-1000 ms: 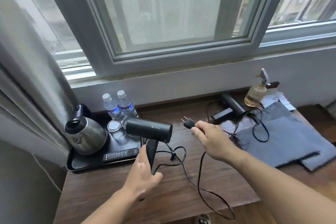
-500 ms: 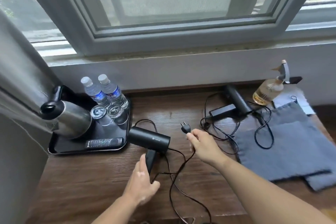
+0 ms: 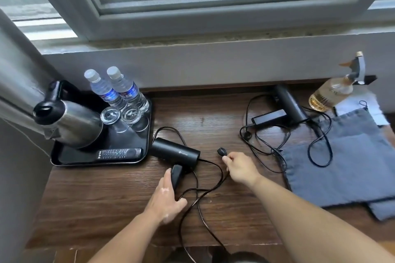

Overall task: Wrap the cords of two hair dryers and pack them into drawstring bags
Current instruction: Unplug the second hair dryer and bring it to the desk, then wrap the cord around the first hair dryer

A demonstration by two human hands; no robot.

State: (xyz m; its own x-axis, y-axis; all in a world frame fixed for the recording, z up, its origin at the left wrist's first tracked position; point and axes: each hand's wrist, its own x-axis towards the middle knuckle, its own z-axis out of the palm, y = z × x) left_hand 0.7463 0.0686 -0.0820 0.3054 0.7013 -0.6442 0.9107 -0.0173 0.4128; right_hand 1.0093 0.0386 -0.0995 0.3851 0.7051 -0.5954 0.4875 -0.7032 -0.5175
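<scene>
A black hair dryer lies on the wooden table beside the tray. My left hand grips its handle. My right hand pinches its black cord just behind the plug; the cord loops across the table and drops over the front edge. A second black hair dryer lies at the back right with its cord tangled loosely around it. Two grey drawstring bags lie flat at the right, one over the other.
A black tray at the left holds a steel kettle, two water bottles, two upturned glasses and a remote. A spray bottle stands at the back right. The window sill wall runs behind.
The hair dryer has come down from the air and now rests on the table. My right hand has lowered with the plug. The view has tilted downward.
</scene>
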